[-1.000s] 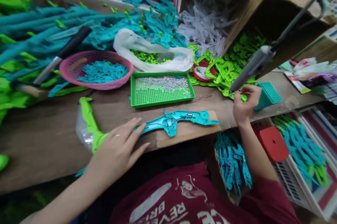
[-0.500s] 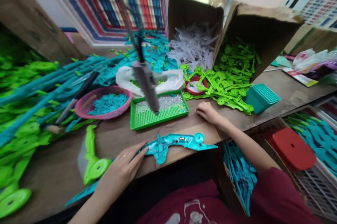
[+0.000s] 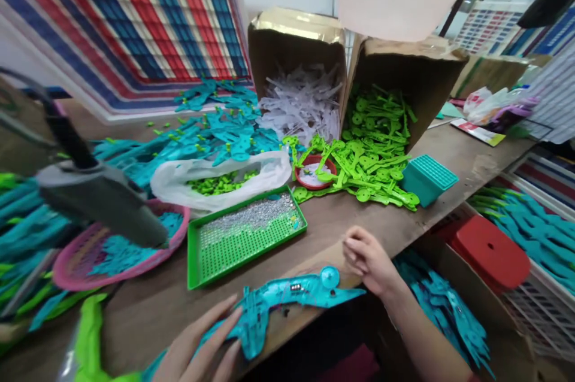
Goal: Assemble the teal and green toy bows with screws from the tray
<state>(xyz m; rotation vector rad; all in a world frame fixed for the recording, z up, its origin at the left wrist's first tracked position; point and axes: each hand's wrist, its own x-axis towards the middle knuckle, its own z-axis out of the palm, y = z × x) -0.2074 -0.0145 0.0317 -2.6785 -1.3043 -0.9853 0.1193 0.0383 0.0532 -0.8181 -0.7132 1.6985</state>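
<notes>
A turquoise plastic shell half [image 3: 291, 295], with thin wires and a small electronic part inside, lies near the table's front edge on a piece of cardboard. My left hand [image 3: 202, 346] grips its left end, fingers across it, partly cut off by the lower frame edge. My right hand [image 3: 368, 259] is closed in a pinch just above the shell's right end; whatever is between the fingertips is too small to make out. Behind the shell lies a green tray [image 3: 245, 259] of small silvery pieces. A grey electric screwdriver [image 3: 108, 205] hangs at left, over a pink basket [image 3: 65, 271] of turquoise parts.
A white bag [image 3: 168, 187] holds small green pieces. Behind stand cardboard boxes with clear parts [image 3: 305, 103] and green parts [image 3: 381, 118]. A red bowl [image 3: 335, 166] and a teal block [image 3: 429, 181] are at right. Below the table edge are a red stool [image 3: 492, 250] and more turquoise shells [image 3: 453, 304].
My right hand has come back from beside the tray toward the shell's right end, its fingers pinched. The view has shifted, and the screwdriver now appears farther left. My left hand stays on the shell.
</notes>
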